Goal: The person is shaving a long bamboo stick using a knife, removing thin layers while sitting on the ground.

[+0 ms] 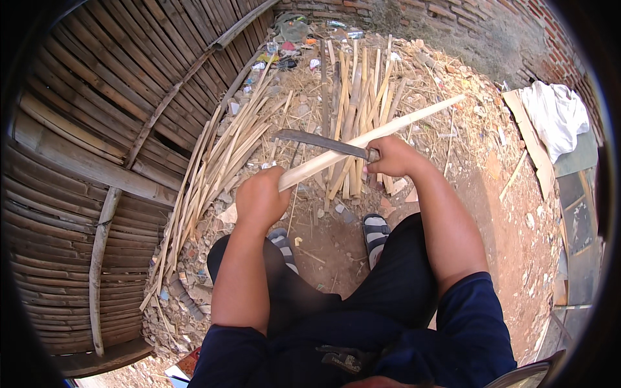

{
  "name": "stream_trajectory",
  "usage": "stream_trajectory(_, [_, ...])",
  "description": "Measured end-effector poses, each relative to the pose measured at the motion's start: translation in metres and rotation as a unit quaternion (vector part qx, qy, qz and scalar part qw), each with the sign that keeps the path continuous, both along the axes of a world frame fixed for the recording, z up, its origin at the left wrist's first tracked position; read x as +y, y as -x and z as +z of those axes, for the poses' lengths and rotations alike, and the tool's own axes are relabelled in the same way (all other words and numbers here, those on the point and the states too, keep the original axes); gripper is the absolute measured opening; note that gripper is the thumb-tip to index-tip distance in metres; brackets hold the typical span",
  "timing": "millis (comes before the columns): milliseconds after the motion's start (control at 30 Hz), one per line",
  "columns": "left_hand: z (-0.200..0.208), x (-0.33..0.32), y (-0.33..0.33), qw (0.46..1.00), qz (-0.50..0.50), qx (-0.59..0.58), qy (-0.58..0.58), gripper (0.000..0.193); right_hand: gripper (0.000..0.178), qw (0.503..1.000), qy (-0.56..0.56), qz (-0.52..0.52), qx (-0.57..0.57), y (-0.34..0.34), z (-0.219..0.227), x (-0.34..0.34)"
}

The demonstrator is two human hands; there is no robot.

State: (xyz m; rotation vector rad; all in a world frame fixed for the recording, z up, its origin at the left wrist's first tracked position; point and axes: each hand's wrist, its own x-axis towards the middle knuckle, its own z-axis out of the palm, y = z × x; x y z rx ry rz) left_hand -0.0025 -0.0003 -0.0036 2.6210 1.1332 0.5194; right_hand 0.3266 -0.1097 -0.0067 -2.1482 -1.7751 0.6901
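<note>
My left hand (262, 197) is closed round the near end of a long pale bamboo strip (401, 123), which slants up and away to the right. In my right hand (393, 157) is the handle of a machete (323, 142); its dark blade points left and lies across the strip, seemingly against it. The fingers of my right hand wrap the handle close beside the strip. Beyond my hands, a pile of split bamboo strips (352, 110) lies on the ground.
Another bundle of thin bamboo strips (217, 145) lies along the slatted bamboo wall (149, 84) on the left. A brick wall (446, 29) closes the far side. At right are a white cloth sack (556, 116) and a cardboard sheet (529, 142). Rubble and litter cover the ground.
</note>
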Motion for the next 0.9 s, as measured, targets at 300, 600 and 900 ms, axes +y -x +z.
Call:
stream_trajectory(300, [0.002, -0.001, 0.000, 1.000, 0.001, 0.005, 0.008, 0.025, 0.053, 1.000, 0.013, -0.004, 0.002, 0.003, 0.003, 0.000])
stream_trajectory(600, [0.004, 0.000, 0.000, 0.999, 0.006, 0.039, 0.023, 0.027, 0.053, 1.000, 0.021, 0.004, -0.017, 0.004, 0.000, 0.002])
stream_trajectory(900, [0.008, -0.006, -0.003, 0.998, 0.018, 0.012, 0.061, 0.029, 0.056, 0.999, 0.036, -0.009, -0.015, 0.009, 0.026, -0.005])
